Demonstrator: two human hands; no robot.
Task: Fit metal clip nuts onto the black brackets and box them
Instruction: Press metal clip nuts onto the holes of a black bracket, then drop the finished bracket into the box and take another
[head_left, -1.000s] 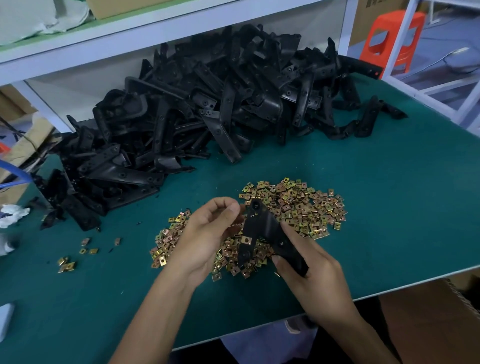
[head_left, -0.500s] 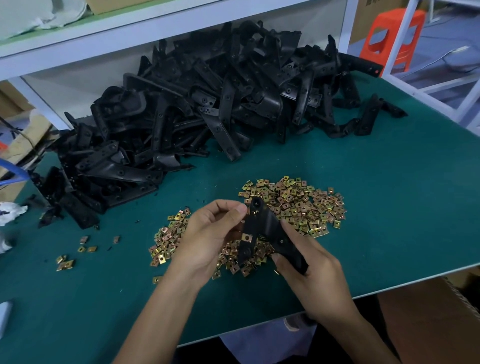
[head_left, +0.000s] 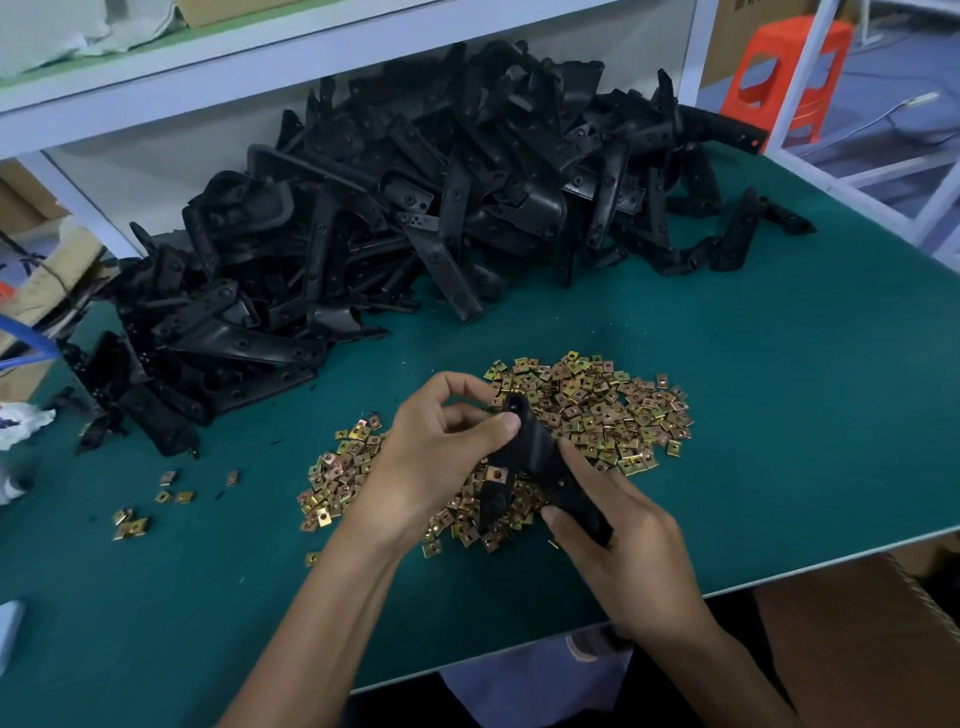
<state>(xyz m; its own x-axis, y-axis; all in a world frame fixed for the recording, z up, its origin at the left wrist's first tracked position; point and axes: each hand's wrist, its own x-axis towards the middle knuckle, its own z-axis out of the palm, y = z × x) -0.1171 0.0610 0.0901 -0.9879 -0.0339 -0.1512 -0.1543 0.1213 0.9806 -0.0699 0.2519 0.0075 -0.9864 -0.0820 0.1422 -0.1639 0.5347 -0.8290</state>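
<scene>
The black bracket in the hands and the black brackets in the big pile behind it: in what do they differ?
The held bracket is in the air above the loose clip nuts, gripped by the left hand and the right hand; the piled brackets lie jumbled on the green mat. The held bracket carries one fitted clip nut; the piled brackets show only bare holes. Both are black.

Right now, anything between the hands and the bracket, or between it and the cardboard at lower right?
Nothing visible. The left hand and right hand both hold the bracket over the clip nuts. Toward the cardboard lies only bare green mat.
</scene>
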